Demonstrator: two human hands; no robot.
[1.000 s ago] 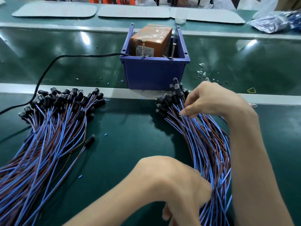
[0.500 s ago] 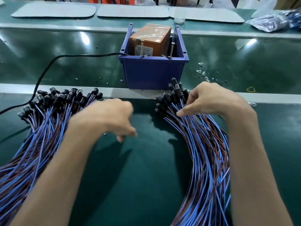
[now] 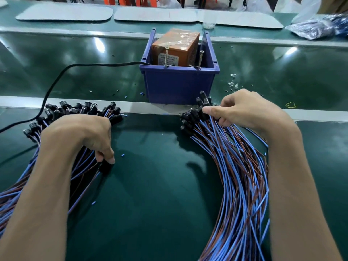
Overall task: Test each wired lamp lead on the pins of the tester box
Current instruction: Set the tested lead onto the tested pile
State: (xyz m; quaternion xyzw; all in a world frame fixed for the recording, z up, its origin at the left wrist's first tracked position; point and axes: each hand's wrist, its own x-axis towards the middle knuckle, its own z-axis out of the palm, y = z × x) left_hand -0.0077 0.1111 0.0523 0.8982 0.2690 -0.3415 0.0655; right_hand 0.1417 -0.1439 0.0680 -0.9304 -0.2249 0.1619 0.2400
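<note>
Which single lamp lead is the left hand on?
Start at the blue bin, then drop to the left wire bundle. The lead lies under the left hand, its black holder alone, nearer the person than the fanned row of holders.

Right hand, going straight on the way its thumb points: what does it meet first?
The black lamp heads of its own bundle, which the right hand is pinching; past them, probably bare mat.

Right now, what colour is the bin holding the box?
The bin is blue, clearest in the head view.
</note>
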